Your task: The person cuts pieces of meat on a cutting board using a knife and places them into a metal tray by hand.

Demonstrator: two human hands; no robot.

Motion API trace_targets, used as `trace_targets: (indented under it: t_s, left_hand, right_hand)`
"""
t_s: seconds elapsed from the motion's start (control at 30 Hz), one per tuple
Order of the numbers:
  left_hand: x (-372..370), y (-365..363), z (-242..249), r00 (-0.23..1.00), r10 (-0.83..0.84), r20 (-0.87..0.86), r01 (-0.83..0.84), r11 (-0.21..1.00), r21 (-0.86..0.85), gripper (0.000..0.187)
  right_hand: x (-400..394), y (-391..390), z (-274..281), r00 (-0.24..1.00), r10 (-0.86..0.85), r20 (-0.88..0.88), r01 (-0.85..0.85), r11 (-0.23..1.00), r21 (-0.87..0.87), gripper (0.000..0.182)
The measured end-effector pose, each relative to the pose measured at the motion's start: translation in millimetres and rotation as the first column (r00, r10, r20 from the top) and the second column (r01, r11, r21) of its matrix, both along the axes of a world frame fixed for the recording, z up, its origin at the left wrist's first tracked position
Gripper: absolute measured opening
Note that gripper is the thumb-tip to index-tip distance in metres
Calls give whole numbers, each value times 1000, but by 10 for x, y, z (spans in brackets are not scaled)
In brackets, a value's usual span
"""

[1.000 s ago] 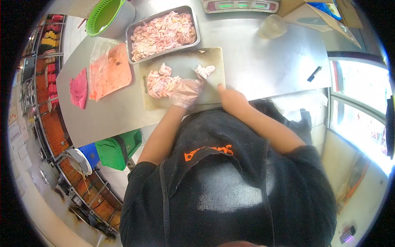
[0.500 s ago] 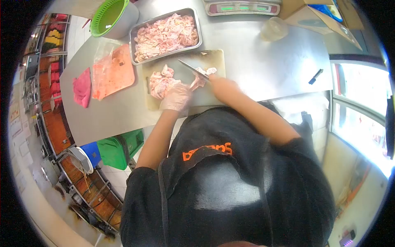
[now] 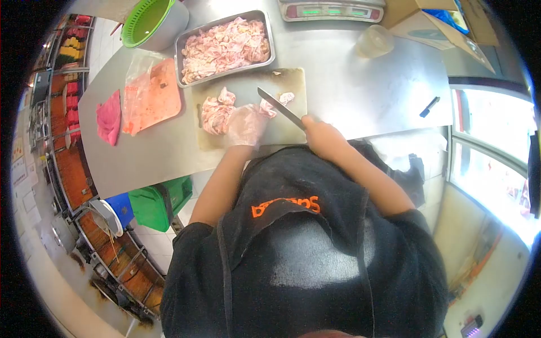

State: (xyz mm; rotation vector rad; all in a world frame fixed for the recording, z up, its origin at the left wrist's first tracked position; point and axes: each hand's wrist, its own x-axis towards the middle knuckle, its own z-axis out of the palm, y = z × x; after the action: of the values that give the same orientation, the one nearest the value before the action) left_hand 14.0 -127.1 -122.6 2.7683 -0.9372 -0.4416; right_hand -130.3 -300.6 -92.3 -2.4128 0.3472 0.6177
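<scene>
My right hand (image 3: pixel 324 137) is wrapped round the handle of a knife (image 3: pixel 284 111), whose blade points forward and left over the cutting board (image 3: pixel 279 132). In a clear plastic glove, my left hand (image 3: pixel 246 125) is closed at the fingertips on a piece of pale pink raw meat (image 3: pixel 267 108), beside the blade. The glove partly hides this piece. A larger heap of raw meat (image 3: pixel 215 116) lies on the board just left of the glove. Right of the blade there is a small whitish scrap (image 3: pixel 286 98).
Behind the board stands a metal tray (image 3: pixel 271 55) full of raw meat. To the left are a pink board (image 3: pixel 169 104) under a plastic bag, a pink cloth (image 3: pixel 109 118) and a bucket with a green basket (image 3: pixel 127 35). A scale (image 3: pixel 332 12), a plastic tub (image 3: pixel 375 42) and a marker (image 3: pixel 430 107) lie beyond.
The knife and my right hand have shifted right and toward me, and the blade is steeper. My gloved left hand has moved slightly right and forward, nearer the piece by the blade.
</scene>
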Motion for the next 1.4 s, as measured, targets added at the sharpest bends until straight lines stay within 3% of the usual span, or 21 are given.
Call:
trace_targets:
  t_s: [0.17,0.23,0.37,0.43,0.47,0.5,0.57,0.63,0.77,0.83,0.87,0.9,0.97,1.03,1.07,1.13,1.23,1.37,1.4]
  left_hand:
    - [47,-47,275,979,74,-188,-65,996,55,34]
    - [54,-21,336,988,3,-156,-30,985,-170,32]
    - [102,-110,657,956,127,-266,-164,979,-121,28]
    - [147,-193,885,722,179,-668,-306,949,-77,35]
    - [193,-151,733,724,176,-667,-296,953,-70,35]
    - [268,-72,451,823,30,-567,-183,959,-215,33]
    - [265,-79,368,890,-116,-441,-42,942,-334,33]
    - [169,-255,563,909,25,-416,-73,992,-101,29]
    - [139,-214,421,872,88,-481,-141,987,-75,28]
    - [195,-185,402,464,129,-876,-524,838,-154,26]
    - [197,-167,387,466,129,-875,-520,841,-153,26]
    - [164,-214,510,792,104,-601,-238,960,-148,25]
    - [106,-327,675,970,-39,-239,36,999,-19,24]
    - [49,-394,755,749,227,-622,-276,961,19,24]
    - [52,-375,721,749,230,-621,-278,961,21,24]
    - [65,-362,593,471,170,-866,-554,820,-141,23]
    - [80,-274,477,494,87,-865,-605,749,-270,19]
    - [223,-13,-318,553,156,-819,-587,770,-250,27]
    - [260,94,-540,926,-91,-368,-12,963,-269,30]
  right_hand:
    - [-114,-65,48,997,-76,-20,77,996,43,22]
    - [-165,-110,83,994,-108,-31,110,993,52,23]
    - [-226,-197,195,972,-236,-14,236,967,98,20]
    - [-251,-211,177,965,-262,-8,262,960,103,20]
    - [-265,-211,141,957,-291,1,289,951,106,20]
    - [-277,-208,113,948,-318,11,315,943,109,20]
    - [-282,-196,80,947,-319,28,315,944,103,20]
    - [-258,-184,95,945,-323,51,317,944,93,19]
    - [-221,-107,157,979,-203,23,196,968,159,20]
    - [-222,-126,128,986,-168,13,164,975,148,22]
    - [-235,-129,74,975,-222,22,216,963,159,21]
    - [-245,-128,39,962,-273,28,265,949,172,20]
    - [-226,-184,99,955,-295,21,288,944,162,20]
    - [-215,-211,179,950,-313,13,308,939,154,20]
    - [-209,-217,214,947,-319,36,310,939,146,20]
    - [-207,-233,188,942,-330,64,320,938,135,20]
    - [-233,-193,103,946,-308,103,291,944,154,20]
    - [-230,-94,194,975,-220,46,213,970,116,20]
    - [-222,-75,203,985,-171,21,167,979,119,20]
